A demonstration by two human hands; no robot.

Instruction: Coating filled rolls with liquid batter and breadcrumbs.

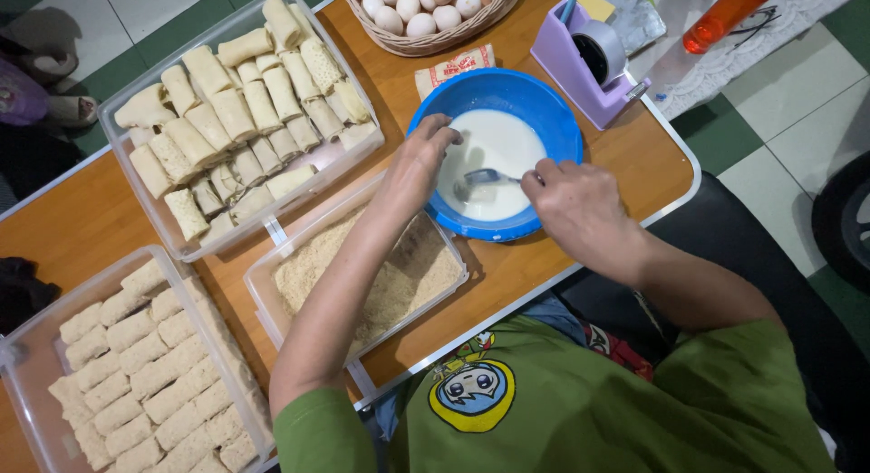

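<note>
Nearest my viewpoint I see a green shirt [580,410] with a cartoon print, at the bottom edge of the frame.

Working left to right across the wooden table [82,219]:

1. At lower left I see a clear tub [27,346] packed with breaded rolls [145,373] in tight rows.
2. Above it stands a second clear tub [172,228] of plain wrapped rolls [236,120], pale and uncoated, stacked loosely.
3. Between these and the bowl I see a clear tray of breadcrumbs [399,283]. The left forearm crosses over it.
4. The left hand [419,160] rests on the near-left rim of the blue bowl [494,151], fingers curled over the edge, gripping the rim.
5. The blue bowl sits near the table's front edge, centre-right, and holds a white batter [494,147].
6. A spoon [485,177] lies in the batter, its bowl end dipped below the surface.
7. The right hand [575,206] is over the bowl's near-right rim, closed around the spoon handle.

Behind the bowl I see a flat red-and-white packet [453,68] and a wicker basket of eggs [426,11]. To the right of those stands a lilac tape dispenser [584,61], with an orange bottle [725,15] well beyond it on a patterned cloth.
</note>
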